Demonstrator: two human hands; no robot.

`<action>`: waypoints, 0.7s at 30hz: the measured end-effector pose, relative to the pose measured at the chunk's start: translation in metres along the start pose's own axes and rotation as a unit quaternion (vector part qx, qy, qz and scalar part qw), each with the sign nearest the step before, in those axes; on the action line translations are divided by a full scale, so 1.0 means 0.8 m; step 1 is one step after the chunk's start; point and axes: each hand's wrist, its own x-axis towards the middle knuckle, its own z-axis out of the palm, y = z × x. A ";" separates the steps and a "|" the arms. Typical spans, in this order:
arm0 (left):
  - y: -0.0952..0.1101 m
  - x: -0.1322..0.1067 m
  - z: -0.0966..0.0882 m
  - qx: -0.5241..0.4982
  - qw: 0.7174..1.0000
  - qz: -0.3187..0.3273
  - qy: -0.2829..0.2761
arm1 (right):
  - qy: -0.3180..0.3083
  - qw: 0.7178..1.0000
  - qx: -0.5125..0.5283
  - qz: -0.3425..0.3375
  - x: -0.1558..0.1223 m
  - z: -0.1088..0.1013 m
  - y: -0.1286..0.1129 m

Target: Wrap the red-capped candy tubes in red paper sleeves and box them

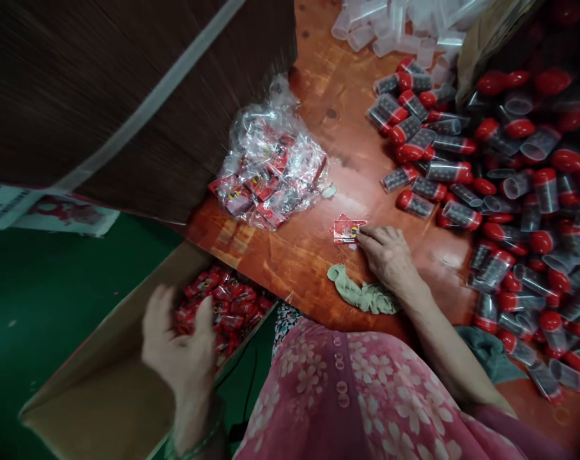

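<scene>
My left hand [182, 348], slightly blurred, hovers over the open cardboard box [103, 377] with thumb and fingers apart and nothing in them. Beneath it in the box lie many small red wrapped packets [237, 300]. On the wooden table, my right hand [388, 255] has its fingertips closed on the right edge of a small red printed card [343, 231]. More red card edges show just behind that card. A crumpled pale green cloth [361, 294] lies near my right wrist.
A clear plastic bag of red packets [275, 172] sits at the table's left edge, beside a large dark brown carton [127, 83]. To the right are piled clear tubes with red caps [457, 214]. Empty clear tubes [400, 22] lie at the back. A dark cloth [491, 351] is at the right.
</scene>
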 end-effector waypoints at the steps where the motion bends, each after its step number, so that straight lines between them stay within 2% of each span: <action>1: 0.028 0.004 0.019 -0.011 0.998 0.066 -0.005 | 0.003 1.000 0.001 -0.005 0.000 0.004 0.000; 2: 0.056 0.008 0.039 -0.038 0.988 0.149 -0.023 | 0.004 1.000 0.004 -0.010 0.001 0.007 0.000; 3: 0.084 0.012 0.062 -0.063 0.971 0.221 -0.064 | 0.005 1.000 0.007 -0.012 0.002 0.010 0.000; 5: 0.129 0.018 0.107 -0.096 0.922 0.352 -0.129 | 0.004 1.000 0.015 -0.014 0.004 0.013 0.001; 7: 0.159 0.022 0.146 -0.097 0.886 0.418 -0.174 | 0.007 1.000 0.022 -0.010 0.008 0.014 0.001; 9: 0.174 0.025 0.175 -0.068 0.872 0.442 -0.199 | 0.005 1.000 0.030 0.004 0.012 0.013 0.000; 12: 0.180 0.028 0.200 -0.019 0.862 0.468 -0.195 | -0.017 0.999 0.041 0.030 0.015 0.004 -0.005; 15: 0.181 0.030 0.207 -0.013 0.856 0.490 -0.164 | -0.049 0.997 0.054 0.033 0.015 -0.015 -0.007; 17: 0.183 0.032 0.208 -0.024 0.859 0.487 -0.156 | -0.045 0.997 0.048 0.046 0.015 -0.031 0.001; 21: 0.187 0.035 0.209 -0.041 0.872 0.463 -0.153 | -0.009 0.988 -0.046 0.148 0.019 -0.059 0.042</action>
